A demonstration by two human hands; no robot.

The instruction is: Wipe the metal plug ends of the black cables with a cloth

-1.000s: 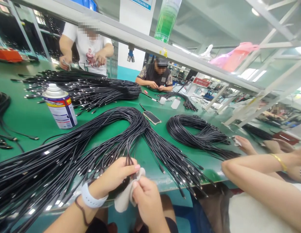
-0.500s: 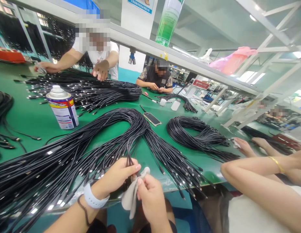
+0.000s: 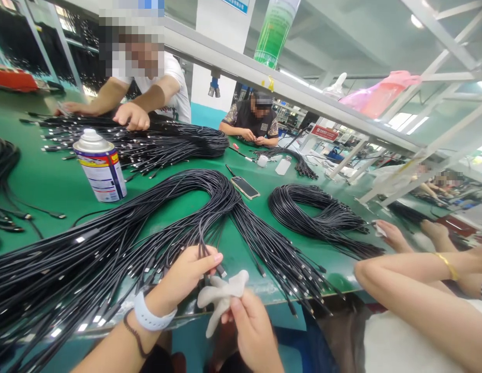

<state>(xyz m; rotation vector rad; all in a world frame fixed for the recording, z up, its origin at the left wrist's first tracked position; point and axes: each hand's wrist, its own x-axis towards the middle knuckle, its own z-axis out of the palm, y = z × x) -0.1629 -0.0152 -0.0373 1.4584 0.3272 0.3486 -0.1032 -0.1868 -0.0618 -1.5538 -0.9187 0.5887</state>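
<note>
My left hand (image 3: 194, 267) is closed round a few black cables (image 3: 202, 235), and one connector end (image 3: 221, 270) sticks out past the thumb. A pale watch strap circles that wrist. In my right hand (image 3: 252, 321) a crumpled whitish cloth (image 3: 223, 295) is pinched between thumb and fingers. The cloth sits just below and right of the connector, apart from it as far as I can see. Behind both hands a large bundle of black cables (image 3: 155, 207) bends over the green table (image 3: 178, 207), its ends fanning out left and right.
A spray can (image 3: 101, 168) stands at left. A phone (image 3: 244, 187) lies behind the bundle, with a coiled cable bundle (image 3: 298, 207) to its right. Across the table a person (image 3: 147, 83) handles more cables (image 3: 178, 142). At right a co-worker's arm (image 3: 411, 274) rests close by.
The cloth has come off the connector and opened out, with my right hand slightly lower and to the right. My left hand has risen a little, exposing the connector end.
</note>
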